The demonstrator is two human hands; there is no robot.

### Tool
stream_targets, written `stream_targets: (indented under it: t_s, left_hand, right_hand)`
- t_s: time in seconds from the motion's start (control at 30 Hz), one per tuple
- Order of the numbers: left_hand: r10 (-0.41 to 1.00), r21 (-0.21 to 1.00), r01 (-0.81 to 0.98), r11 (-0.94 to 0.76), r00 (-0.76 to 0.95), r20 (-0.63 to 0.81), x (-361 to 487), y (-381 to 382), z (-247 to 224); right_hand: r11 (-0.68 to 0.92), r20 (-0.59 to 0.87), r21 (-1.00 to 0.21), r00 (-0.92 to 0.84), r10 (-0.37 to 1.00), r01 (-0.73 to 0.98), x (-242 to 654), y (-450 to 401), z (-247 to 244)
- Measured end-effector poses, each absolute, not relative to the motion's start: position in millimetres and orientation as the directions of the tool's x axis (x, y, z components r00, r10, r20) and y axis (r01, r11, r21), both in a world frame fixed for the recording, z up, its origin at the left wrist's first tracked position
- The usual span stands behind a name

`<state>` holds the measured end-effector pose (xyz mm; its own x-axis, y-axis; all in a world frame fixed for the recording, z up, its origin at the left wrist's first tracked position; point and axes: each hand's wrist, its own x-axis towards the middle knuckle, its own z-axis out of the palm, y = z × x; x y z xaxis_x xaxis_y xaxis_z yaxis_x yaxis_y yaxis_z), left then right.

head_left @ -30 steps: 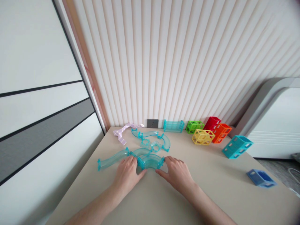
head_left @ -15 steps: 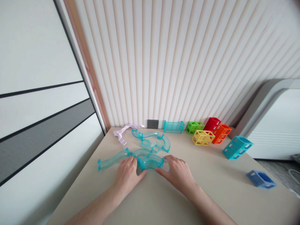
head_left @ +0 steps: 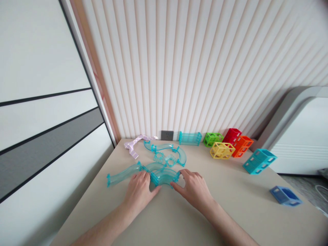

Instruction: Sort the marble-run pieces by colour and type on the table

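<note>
A stack of clear teal curved track pieces point(head_left: 165, 177) lies on the table between my hands. My left hand point(head_left: 139, 188) grips its left end, thumb at the near side and fingers behind. At the right end, my right hand point(head_left: 194, 187) pinches the stack between thumb and fingers. Just behind, another curved track piece point(head_left: 155, 166) sits close to the stack, partly hidden. A long straight-looking track piece point(head_left: 123, 174) lies to the left, beyond my left hand.
Farther back are a joined curvy track point(head_left: 164, 147), clear connector rings point(head_left: 170, 160), a lilac folded strip point(head_left: 132, 147) and stacked straight tracks point(head_left: 190, 138) by the wall. Rightward stand yellow point(head_left: 222, 150), orange point(head_left: 243, 147), teal point(head_left: 259, 161) and blue frame blocks point(head_left: 285, 196).
The near side of the curved stack has tipped slightly, so it lies flatter between my hands. Both hands have barely moved.
</note>
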<state>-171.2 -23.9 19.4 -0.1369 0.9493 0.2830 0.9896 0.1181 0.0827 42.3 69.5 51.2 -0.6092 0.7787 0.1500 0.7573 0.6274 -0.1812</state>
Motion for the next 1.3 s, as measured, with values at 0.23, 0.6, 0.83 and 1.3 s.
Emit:
stream_targets:
  t_s: [0.23, 0.6, 0.83, 1.3]
  left_hand:
    - [0.95, 0.067, 0.991, 0.118, -0.133, 0.283, -171.2, -24.2, 19.1]
    - [0.926, 0.094, 0.992, 0.084, -0.112, 0.359, -171.2, -25.1, 19.7]
    - [0.901, 0.137, 0.99, 0.044, -0.099, 0.423, -172.3, -25.1, 21.8]
    - [0.872, 0.089, 0.994, 0.057, -0.093, 0.48, -175.3, -23.1, 12.7]
  right_hand:
    - [0.619, 0.14, -0.186, -0.603, 0.785, 0.763, 42.2, 69.2, 52.5]
    - [0.627, 0.153, -0.171, -0.609, 0.779, 0.76, 43.2, 70.4, 49.7]
    - [0.623, 0.128, -0.153, -0.61, 0.782, 0.767, 41.2, 67.8, 53.9]
    - [0.614, 0.047, -0.171, -0.616, 0.787, 0.771, 43.4, 68.6, 51.1]
